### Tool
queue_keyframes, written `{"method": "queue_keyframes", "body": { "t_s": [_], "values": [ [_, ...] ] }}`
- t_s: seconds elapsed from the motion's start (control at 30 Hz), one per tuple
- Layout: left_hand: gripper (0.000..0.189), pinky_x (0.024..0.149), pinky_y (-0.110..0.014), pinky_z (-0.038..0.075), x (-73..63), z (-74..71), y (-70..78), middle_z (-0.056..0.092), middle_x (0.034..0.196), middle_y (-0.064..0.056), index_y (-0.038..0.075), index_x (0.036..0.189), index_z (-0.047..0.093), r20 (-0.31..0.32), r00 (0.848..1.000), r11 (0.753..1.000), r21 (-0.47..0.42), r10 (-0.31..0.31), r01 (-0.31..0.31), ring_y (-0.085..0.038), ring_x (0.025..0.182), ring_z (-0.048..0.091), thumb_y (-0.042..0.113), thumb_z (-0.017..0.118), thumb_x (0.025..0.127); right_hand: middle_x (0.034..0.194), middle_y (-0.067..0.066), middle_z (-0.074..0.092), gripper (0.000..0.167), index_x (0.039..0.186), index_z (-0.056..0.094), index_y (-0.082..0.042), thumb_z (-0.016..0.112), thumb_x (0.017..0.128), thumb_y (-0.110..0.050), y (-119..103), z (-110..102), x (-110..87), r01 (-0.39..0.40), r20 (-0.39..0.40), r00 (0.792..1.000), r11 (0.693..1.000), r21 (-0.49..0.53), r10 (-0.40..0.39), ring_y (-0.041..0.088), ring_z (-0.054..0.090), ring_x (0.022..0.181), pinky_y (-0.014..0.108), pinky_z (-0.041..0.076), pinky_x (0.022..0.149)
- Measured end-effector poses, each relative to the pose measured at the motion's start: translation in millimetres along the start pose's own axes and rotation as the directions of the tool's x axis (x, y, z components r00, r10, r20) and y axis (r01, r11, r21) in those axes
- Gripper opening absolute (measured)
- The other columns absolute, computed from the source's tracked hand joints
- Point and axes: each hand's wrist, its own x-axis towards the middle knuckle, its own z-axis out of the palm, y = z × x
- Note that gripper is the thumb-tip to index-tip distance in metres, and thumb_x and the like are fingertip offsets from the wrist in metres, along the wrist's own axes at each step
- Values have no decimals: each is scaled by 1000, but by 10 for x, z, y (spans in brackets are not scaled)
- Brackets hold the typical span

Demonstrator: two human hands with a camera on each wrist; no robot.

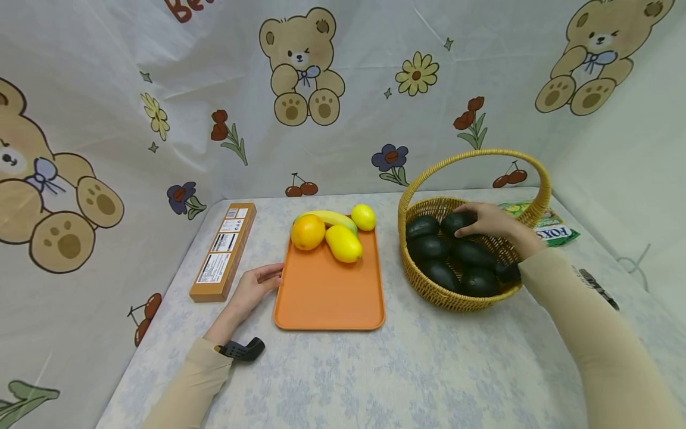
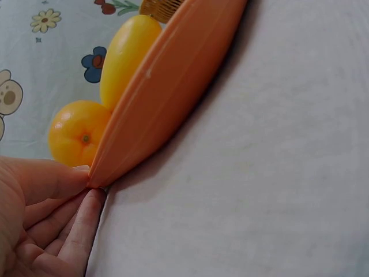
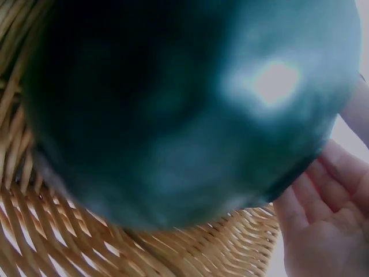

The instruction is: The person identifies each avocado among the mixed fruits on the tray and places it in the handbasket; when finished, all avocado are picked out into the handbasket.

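My left hand pinches the left edge of an orange tray, thumb on the rim and fingers under it in the left wrist view. On the tray's far half lie an orange, a banana, a lemon and a plump yellow oval fruit. Over at the right, a wicker basket with a tall handle holds several dark green avocados. Reaching inside it, my right hand grips an avocado near the back. Another avocado fills much of the right wrist view.
A long brown box with white labels lies left of the tray. Behind the basket's right side is a green packet. A black strap-like thing lies beyond my right sleeve. A bear-print cloth hangs behind the table.
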Motion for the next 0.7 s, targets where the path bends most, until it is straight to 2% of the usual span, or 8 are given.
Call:
{"method": "queue_keyframes", "body": {
  "t_s": [0.43, 0.57, 0.7],
  "values": [
    [41, 86, -25, 49, 7, 8, 14, 57, 126, -19, -2, 132, 53, -7, 1000, 1000, 9, -3, 3, -28, 115, 55, 7, 60, 92, 128, 27, 49, 66, 134, 50, -3, 75, 81, -35, 51, 66, 98, -9, 61, 998, 999, -35, 11, 43, 48, 111, 59, 40, 88],
    [40, 86, -24, 49, 30, 14, 14, 57, 126, -20, -3, 131, 53, -3, 1000, 1000, -3, 4, -4, -28, 114, 55, 6, 60, 92, 137, 28, 42, 71, 139, 43, 0, 71, 84, -35, 27, 28, 85, -17, 97, 995, 999, 41, 13, 45, 40, 122, 59, 35, 95],
    [41, 87, -27, 49, 69, -7, 47, 56, 127, -20, -4, 132, 52, 17, 1000, 1000, 14, 2, -2, -29, 115, 54, 3, 59, 92, 142, 29, 35, 72, 142, 35, 4, 67, 88, -31, -97, -118, -1, -13, 126, 992, 992, 127, -3, 45, 33, 128, 59, 32, 99]
  ]
}}
